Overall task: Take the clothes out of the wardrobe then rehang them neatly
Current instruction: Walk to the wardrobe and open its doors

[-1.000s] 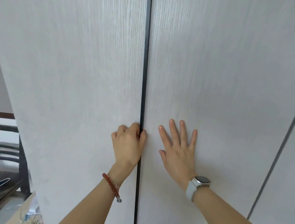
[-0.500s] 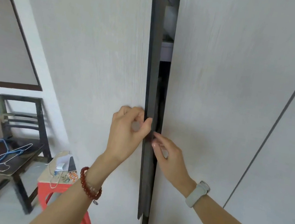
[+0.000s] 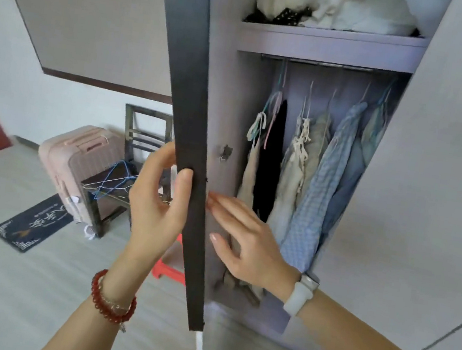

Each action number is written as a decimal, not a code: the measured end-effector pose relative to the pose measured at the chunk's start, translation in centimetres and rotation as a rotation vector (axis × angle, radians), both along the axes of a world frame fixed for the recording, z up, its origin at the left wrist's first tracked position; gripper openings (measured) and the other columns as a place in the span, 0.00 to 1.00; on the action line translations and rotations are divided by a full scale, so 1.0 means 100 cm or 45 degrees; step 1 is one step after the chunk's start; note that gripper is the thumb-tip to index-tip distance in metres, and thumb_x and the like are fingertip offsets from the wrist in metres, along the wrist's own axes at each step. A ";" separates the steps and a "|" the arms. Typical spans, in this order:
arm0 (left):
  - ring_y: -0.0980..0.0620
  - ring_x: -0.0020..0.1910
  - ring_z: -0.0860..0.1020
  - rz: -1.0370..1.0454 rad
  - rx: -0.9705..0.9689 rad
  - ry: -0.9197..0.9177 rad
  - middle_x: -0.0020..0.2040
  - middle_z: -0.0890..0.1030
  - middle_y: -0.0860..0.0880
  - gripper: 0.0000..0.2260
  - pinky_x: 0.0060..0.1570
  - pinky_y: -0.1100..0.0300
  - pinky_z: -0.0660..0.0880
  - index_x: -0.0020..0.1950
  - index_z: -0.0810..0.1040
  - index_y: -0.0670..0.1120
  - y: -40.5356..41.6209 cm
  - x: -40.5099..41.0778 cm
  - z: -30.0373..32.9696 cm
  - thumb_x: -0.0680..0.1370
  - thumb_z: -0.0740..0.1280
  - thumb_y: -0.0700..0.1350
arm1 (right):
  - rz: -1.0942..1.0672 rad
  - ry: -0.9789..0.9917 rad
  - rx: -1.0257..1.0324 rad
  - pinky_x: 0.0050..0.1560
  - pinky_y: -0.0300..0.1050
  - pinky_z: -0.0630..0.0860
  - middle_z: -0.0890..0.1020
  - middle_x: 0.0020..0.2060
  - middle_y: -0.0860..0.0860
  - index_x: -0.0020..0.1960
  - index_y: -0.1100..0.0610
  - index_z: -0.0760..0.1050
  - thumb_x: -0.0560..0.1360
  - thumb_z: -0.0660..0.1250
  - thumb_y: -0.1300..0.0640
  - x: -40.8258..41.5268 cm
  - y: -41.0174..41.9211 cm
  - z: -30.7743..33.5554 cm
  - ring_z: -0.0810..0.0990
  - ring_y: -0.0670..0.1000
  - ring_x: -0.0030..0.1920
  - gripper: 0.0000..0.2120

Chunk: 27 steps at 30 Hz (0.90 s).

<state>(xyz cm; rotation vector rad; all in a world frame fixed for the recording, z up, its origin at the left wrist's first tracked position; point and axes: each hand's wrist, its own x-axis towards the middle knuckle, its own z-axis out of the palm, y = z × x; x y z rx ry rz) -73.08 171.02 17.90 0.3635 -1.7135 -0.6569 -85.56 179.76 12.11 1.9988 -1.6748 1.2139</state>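
The wardrobe's left door [image 3: 194, 86] stands swung open, its dark edge facing me. My left hand [image 3: 157, 203] grips that edge, thumb on the near face and fingers behind it. My right hand [image 3: 247, 242] lies with straight fingers against the door's inner side, holding nothing. Inside, several garments hang on wire hangers from a rail [image 3: 328, 65]: a beige piece [image 3: 248, 177], a black one [image 3: 270, 162], cream ones [image 3: 291, 183], a blue checked shirt [image 3: 319, 193] and a light blue one [image 3: 371, 141].
White bedding [image 3: 350, 10] is piled on the upper shelf. The right door [image 3: 427, 202] is closed. At left stand a dark chair [image 3: 140, 132] with loose wire hangers [image 3: 113, 180], a pink suitcase [image 3: 83, 160], a red stool [image 3: 169, 267] and a floor mat [image 3: 33, 221].
The left door went from closed to wide open, exposing the hanging clothes. My right hand moved from the right door's face to the inner side of the left door.
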 end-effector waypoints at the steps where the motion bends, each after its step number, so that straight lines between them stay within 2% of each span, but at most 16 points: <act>1: 0.53 0.53 0.75 0.077 0.029 -0.001 0.54 0.78 0.44 0.13 0.54 0.65 0.70 0.60 0.73 0.38 -0.006 0.009 -0.002 0.78 0.58 0.41 | 0.038 0.026 0.058 0.63 0.47 0.71 0.71 0.66 0.56 0.66 0.62 0.69 0.76 0.61 0.57 0.007 -0.008 0.000 0.69 0.54 0.66 0.20; 4: 0.41 0.54 0.71 0.256 0.100 0.021 0.52 0.74 0.32 0.17 0.54 0.58 0.69 0.59 0.69 0.28 -0.019 0.024 -0.002 0.80 0.54 0.42 | 0.102 0.063 0.212 0.67 0.52 0.66 0.66 0.70 0.56 0.70 0.58 0.65 0.76 0.61 0.60 0.021 -0.030 0.002 0.64 0.56 0.70 0.23; 6: 0.44 0.57 0.69 0.375 0.138 0.049 0.56 0.73 0.33 0.18 0.59 0.59 0.66 0.61 0.67 0.27 -0.028 0.030 -0.002 0.80 0.51 0.41 | 0.107 0.093 0.251 0.68 0.53 0.65 0.66 0.69 0.58 0.69 0.59 0.65 0.76 0.60 0.61 0.027 -0.042 0.001 0.64 0.58 0.70 0.22; 8: 0.51 0.65 0.68 0.454 0.224 0.141 0.64 0.71 0.44 0.19 0.65 0.65 0.63 0.68 0.63 0.33 -0.036 0.033 0.002 0.81 0.50 0.42 | 0.079 0.119 0.252 0.68 0.52 0.64 0.68 0.68 0.58 0.68 0.60 0.67 0.76 0.60 0.61 0.028 -0.051 0.000 0.65 0.58 0.69 0.21; 9: 0.58 0.65 0.68 0.486 0.240 0.183 0.64 0.70 0.51 0.20 0.63 0.71 0.63 0.71 0.60 0.36 -0.039 0.033 0.003 0.81 0.49 0.42 | 0.058 0.125 0.246 0.68 0.51 0.64 0.69 0.68 0.58 0.68 0.60 0.68 0.76 0.59 0.61 0.027 -0.054 -0.001 0.66 0.57 0.69 0.20; 11: 0.75 0.51 0.70 0.529 0.232 0.224 0.51 0.70 0.64 0.19 0.51 0.80 0.64 0.73 0.57 0.37 -0.049 0.036 0.003 0.81 0.49 0.38 | 0.015 0.126 0.233 0.68 0.51 0.65 0.72 0.65 0.58 0.66 0.61 0.70 0.75 0.59 0.62 0.021 -0.057 -0.002 0.68 0.58 0.67 0.19; 12: 0.76 0.44 0.70 0.538 0.240 0.234 0.44 0.68 0.65 0.20 0.46 0.79 0.66 0.73 0.57 0.36 -0.054 0.037 0.004 0.81 0.49 0.37 | -0.001 0.125 0.224 0.67 0.52 0.66 0.73 0.64 0.58 0.65 0.62 0.71 0.75 0.59 0.62 0.017 -0.057 -0.003 0.69 0.58 0.66 0.19; 13: 0.73 0.43 0.71 0.568 0.226 0.225 0.42 0.69 0.63 0.20 0.46 0.75 0.68 0.72 0.58 0.34 -0.057 0.039 0.004 0.80 0.49 0.37 | -0.013 0.123 0.213 0.66 0.53 0.67 0.74 0.63 0.58 0.64 0.62 0.71 0.74 0.59 0.63 0.012 -0.056 -0.003 0.70 0.59 0.65 0.19; 14: 0.67 0.48 0.72 0.645 0.184 0.195 0.47 0.73 0.58 0.20 0.51 0.68 0.68 0.71 0.59 0.33 -0.056 0.040 0.003 0.79 0.49 0.37 | -0.025 0.122 0.205 0.66 0.53 0.67 0.75 0.62 0.58 0.64 0.62 0.72 0.74 0.59 0.64 0.006 -0.055 -0.004 0.71 0.59 0.65 0.18; 15: 0.58 0.58 0.72 0.764 0.123 0.134 0.57 0.75 0.48 0.21 0.59 0.59 0.67 0.71 0.60 0.33 -0.055 0.039 -0.001 0.78 0.51 0.37 | -0.042 0.120 0.197 0.65 0.54 0.68 0.75 0.61 0.58 0.63 0.63 0.72 0.73 0.59 0.64 0.001 -0.053 -0.004 0.72 0.59 0.64 0.18; 16: 0.47 0.66 0.68 0.894 0.038 0.054 0.66 0.70 0.40 0.22 0.64 0.51 0.63 0.71 0.61 0.34 -0.051 0.037 -0.007 0.77 0.53 0.38 | -0.062 0.116 0.186 0.64 0.54 0.69 0.76 0.60 0.58 0.62 0.63 0.73 0.73 0.60 0.65 -0.006 -0.050 -0.004 0.72 0.59 0.63 0.18; 17: 0.41 0.69 0.63 0.974 -0.058 -0.018 0.69 0.65 0.37 0.24 0.65 0.47 0.59 0.71 0.62 0.36 -0.043 0.031 -0.014 0.75 0.55 0.39 | -0.087 0.112 0.170 0.63 0.54 0.70 0.77 0.59 0.59 0.61 0.64 0.74 0.72 0.60 0.66 -0.012 -0.047 -0.003 0.74 0.59 0.61 0.18; 18: 0.40 0.70 0.61 0.995 -0.162 -0.085 0.70 0.64 0.36 0.25 0.65 0.46 0.58 0.71 0.64 0.37 -0.034 0.022 -0.020 0.74 0.57 0.40 | -0.116 0.106 0.150 0.61 0.54 0.71 0.78 0.57 0.59 0.60 0.64 0.75 0.72 0.60 0.67 -0.020 -0.043 -0.003 0.75 0.60 0.60 0.17; 21: 0.41 0.68 0.63 0.809 -0.324 -0.278 0.68 0.68 0.37 0.23 0.64 0.46 0.58 0.67 0.69 0.39 -0.014 -0.012 -0.033 0.72 0.59 0.40 | -0.236 0.087 0.115 0.59 0.54 0.73 0.79 0.54 0.60 0.58 0.66 0.76 0.70 0.61 0.70 -0.047 -0.030 -0.002 0.77 0.61 0.57 0.17; 25: 0.42 0.65 0.68 0.328 -0.063 -0.454 0.66 0.70 0.40 0.20 0.62 0.53 0.61 0.66 0.70 0.39 -0.013 -0.066 -0.035 0.74 0.60 0.40 | -0.484 0.054 0.134 0.60 0.56 0.71 0.79 0.55 0.60 0.58 0.65 0.76 0.70 0.62 0.70 -0.093 -0.001 0.000 0.76 0.62 0.59 0.17; 27: 0.44 0.63 0.70 0.145 -0.028 -0.527 0.64 0.72 0.42 0.19 0.62 0.53 0.65 0.66 0.70 0.40 -0.015 -0.100 -0.034 0.75 0.60 0.40 | -0.632 0.079 0.138 0.58 0.59 0.72 0.79 0.54 0.60 0.57 0.65 0.77 0.69 0.63 0.70 -0.119 0.016 0.004 0.76 0.63 0.58 0.17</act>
